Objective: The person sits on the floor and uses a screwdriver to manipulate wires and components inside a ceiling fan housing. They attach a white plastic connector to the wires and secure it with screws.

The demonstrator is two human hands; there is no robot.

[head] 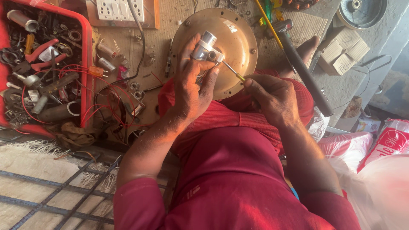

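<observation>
My left hand (192,81) grips a small silver and white cylindrical part (206,48), holding it up over a round brass-coloured motor cover (238,38) that rests on my lap. My right hand (269,96) is closed around a small yellow-handled screwdriver (233,72). Its thin metal tip points up-left and meets the side of the silver part. Both forearms come up from red sleeves at the bottom of the view.
A red tray (87,51) at the left holds pliers, pipes, red wires and metal bits. A white switch board (119,9) lies at the top, a hammer (298,59) at the right, wooden blocks (345,53) beyond it, plastic bags (375,162) at lower right.
</observation>
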